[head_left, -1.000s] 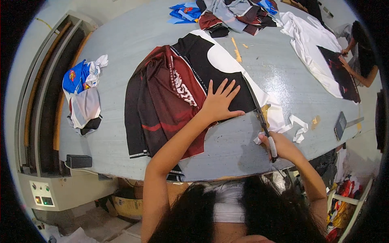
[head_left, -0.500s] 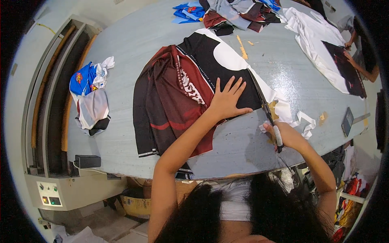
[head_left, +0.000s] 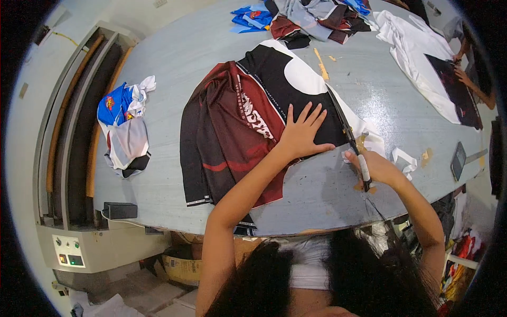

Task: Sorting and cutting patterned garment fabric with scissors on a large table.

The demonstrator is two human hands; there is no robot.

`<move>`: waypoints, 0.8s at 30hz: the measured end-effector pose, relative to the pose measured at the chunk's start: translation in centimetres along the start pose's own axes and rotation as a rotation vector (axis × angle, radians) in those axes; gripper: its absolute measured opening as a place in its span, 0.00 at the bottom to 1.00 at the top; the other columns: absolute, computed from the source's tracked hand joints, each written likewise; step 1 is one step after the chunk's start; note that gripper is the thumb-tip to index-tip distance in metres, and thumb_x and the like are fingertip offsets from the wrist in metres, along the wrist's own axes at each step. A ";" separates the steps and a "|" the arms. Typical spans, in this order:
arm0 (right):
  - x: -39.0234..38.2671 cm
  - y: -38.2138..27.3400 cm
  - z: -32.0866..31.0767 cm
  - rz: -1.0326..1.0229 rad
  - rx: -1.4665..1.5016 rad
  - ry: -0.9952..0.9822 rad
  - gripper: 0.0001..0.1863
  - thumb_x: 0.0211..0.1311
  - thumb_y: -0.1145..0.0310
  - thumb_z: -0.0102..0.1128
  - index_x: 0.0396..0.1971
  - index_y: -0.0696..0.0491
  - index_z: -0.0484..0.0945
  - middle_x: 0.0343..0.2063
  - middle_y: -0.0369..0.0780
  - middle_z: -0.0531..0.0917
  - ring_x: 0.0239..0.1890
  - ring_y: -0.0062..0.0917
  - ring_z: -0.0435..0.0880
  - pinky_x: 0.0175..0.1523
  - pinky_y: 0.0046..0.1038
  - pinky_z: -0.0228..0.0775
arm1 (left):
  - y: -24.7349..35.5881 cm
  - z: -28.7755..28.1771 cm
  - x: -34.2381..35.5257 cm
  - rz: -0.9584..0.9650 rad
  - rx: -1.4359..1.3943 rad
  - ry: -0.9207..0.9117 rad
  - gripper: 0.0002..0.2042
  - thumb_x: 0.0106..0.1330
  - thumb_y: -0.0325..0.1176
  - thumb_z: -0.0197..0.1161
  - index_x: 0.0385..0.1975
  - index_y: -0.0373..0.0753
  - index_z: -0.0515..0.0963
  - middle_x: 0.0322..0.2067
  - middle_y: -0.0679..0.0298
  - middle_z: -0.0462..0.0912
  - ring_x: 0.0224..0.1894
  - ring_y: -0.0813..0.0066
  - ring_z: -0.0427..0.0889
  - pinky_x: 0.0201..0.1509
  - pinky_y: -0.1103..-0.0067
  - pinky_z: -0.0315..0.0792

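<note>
My left hand point(head_left: 303, 134) lies spread on a black fabric panel point(head_left: 266, 66) with a white curved border point(head_left: 303, 74). Beside it is a rumpled maroon-and-black printed piece point(head_left: 222, 132) with white lettering. My right hand point(head_left: 381, 170) grips long black scissors point(head_left: 347, 129), their handle partly wrapped in pale material. The blades lie along the right edge of the black panel, where it meets a white strip point(head_left: 369, 129). White offcuts point(head_left: 405, 161) lie just right of my right hand.
Grey table point(head_left: 148, 195) holds a blue-and-white bundle point(head_left: 124, 121), a heap of fabric point(head_left: 311, 18), a black box point(head_left: 119, 210) and a phone point(head_left: 457, 161). Another person's hand point(head_left: 465, 76) touches white-and-black fabric point(head_left: 417, 58) at right. A machine point(head_left: 74, 248) stands left.
The view has shifted, so the scene sits further right. My right hand and the scissors have moved slightly forward along the panel's edge, away from me. My left hand stays spread on the fabric.
</note>
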State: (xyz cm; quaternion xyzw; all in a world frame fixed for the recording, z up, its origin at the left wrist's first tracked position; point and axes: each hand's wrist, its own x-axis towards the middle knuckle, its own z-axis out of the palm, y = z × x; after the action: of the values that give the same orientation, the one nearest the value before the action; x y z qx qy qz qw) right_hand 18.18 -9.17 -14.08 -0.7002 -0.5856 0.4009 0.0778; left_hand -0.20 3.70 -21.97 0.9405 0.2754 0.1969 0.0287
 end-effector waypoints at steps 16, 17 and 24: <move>-1.6 3.1 -0.7 0.081 0.235 -0.129 0.38 0.58 0.34 0.35 0.23 0.60 0.71 0.15 0.39 0.74 0.21 0.26 0.76 0.28 0.27 0.68 | 0.0 0.1 -0.2 0.002 -0.029 0.014 0.46 0.46 0.70 0.49 0.59 0.39 0.59 0.62 0.58 0.57 0.65 0.60 0.51 0.62 0.47 0.35; -2.9 3.0 -0.3 0.117 0.357 -0.177 0.38 0.58 0.34 0.34 0.24 0.60 0.71 0.16 0.39 0.75 0.21 0.26 0.76 0.29 0.27 0.68 | -0.3 0.1 -0.3 0.004 -0.032 0.003 0.46 0.46 0.70 0.49 0.60 0.40 0.58 0.62 0.58 0.56 0.65 0.60 0.51 0.62 0.47 0.35; -14.2 7.0 3.3 0.125 0.896 -0.030 0.32 0.61 0.38 0.36 0.24 0.56 0.70 0.18 0.37 0.75 0.22 0.21 0.76 0.30 0.20 0.66 | 1.3 0.3 4.2 0.110 0.011 0.010 0.45 0.47 0.70 0.48 0.60 0.43 0.58 0.62 0.58 0.56 0.65 0.60 0.52 0.62 0.47 0.36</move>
State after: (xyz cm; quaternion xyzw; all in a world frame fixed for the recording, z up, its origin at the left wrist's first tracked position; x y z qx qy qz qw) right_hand 21.46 -25.05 -13.64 -0.6254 -0.3119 0.6290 0.3405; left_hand 3.84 4.83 -20.57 0.9534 0.2246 0.2011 0.0114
